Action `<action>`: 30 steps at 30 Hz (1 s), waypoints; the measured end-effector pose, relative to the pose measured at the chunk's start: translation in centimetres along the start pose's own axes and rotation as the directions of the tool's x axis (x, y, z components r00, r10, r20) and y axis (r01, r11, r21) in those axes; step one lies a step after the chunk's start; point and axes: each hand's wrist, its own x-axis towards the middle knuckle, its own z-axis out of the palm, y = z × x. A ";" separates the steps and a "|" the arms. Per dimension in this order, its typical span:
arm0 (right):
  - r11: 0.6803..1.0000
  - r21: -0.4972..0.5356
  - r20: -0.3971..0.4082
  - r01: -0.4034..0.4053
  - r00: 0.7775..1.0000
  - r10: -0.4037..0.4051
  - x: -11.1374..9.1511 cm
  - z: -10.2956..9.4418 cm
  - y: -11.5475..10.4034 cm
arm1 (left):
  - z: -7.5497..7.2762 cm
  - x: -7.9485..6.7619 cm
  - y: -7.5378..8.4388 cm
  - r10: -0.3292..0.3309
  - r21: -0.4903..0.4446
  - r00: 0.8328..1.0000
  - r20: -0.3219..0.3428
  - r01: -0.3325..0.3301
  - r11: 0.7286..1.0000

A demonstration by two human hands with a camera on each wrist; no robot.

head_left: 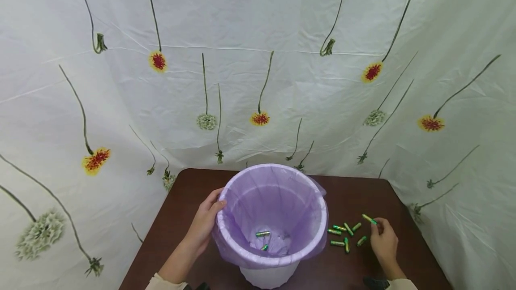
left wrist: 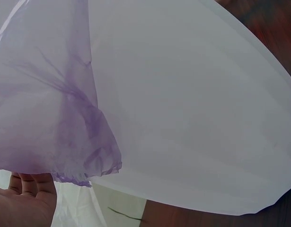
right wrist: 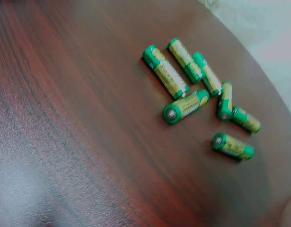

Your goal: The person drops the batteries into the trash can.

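A white trash bin (head_left: 269, 276) lined with a translucent purple bag (head_left: 278, 191) stands on the table. My left hand (head_left: 203, 223) grips its left rim, thumb over the edge; in the left wrist view the fingers curl beside the hanging bag (left wrist: 65, 118). Two green-and-yellow batteries, one of them a battery (head_left: 263, 233) lying crosswise, are at the bottom of the bin. To the right, my right hand (head_left: 384, 240) pinches another battery (head_left: 368, 219) by one end, above the tabletop. Several loose batteries (right wrist: 188, 106) lie beside that hand, some touching.
The dark brown wooden table (head_left: 193, 182) has rounded far corners. A white cloth (head_left: 242, 79) printed with flowers hangs behind it and along both sides. The bin occupies the middle of the table, between the left hand and the loose batteries.
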 end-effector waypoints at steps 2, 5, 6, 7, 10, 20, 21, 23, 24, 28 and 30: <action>0.999 0.015 0.010 0.029 1.000 -0.029 0.2 -0.2 -0.4 | 0.0 0.0 0.0 0.000 0.001 1.000 0.000 0.000 1.000; 0.998 0.017 0.027 0.064 0.998 -0.064 0.4 -0.5 -1.2 | 0.0 0.0 0.0 -0.004 -0.006 1.000 0.006 0.004 1.000; 0.997 0.016 0.034 0.074 0.997 -0.074 0.5 -0.6 -1.4 | 0.0 0.0 0.0 -0.005 -0.011 1.000 0.008 0.005 1.000; 0.997 0.011 0.042 0.077 0.996 -0.077 0.6 -0.7 -1.6 | 0.0 0.0 -0.1 -0.007 -0.013 1.000 0.009 0.007 1.000; 0.995 0.009 0.069 0.099 0.993 -0.099 0.9 -0.9 -2.4 | 0.0 -0.1 -0.1 -0.009 -0.018 1.000 0.010 0.009 1.000; 0.986 0.052 0.113 0.157 0.980 -0.162 1.9 -1.2 -4.9 | -0.1 -0.1 -0.1 -0.003 -0.013 1.000 0.014 0.003 1.000; 0.985 0.050 0.115 0.167 0.978 -0.172 2.0 -1.3 -5.1 | -0.1 -0.1 -0.1 -0.003 -0.012 1.000 0.016 0.003 1.000; 0.982 0.046 0.114 0.184 0.975 -0.188 2.1 -1.5 -5.6 | -0.1 0.0 -0.1 -0.003 -0.012 1.000 0.020 0.003 1.000; 0.980 0.046 0.113 0.192 0.974 -0.196 2.2 -1.6 -5.8 | -0.1 0.0 -0.1 -0.002 -0.011 1.000 0.020 0.002 1.000; 0.975 0.057 0.107 0.213 0.970 -0.218 2.4 -2.0 -6.6 | -0.1 0.1 -0.1 -0.003 -0.005 1.000 0.018 0.003 1.000; 0.972 0.062 0.110 0.227 0.966 -0.233 2.4 -2.2 -7.0 | -0.1 0.1 -0.1 -0.004 -0.002 1.000 0.016 0.004 1.000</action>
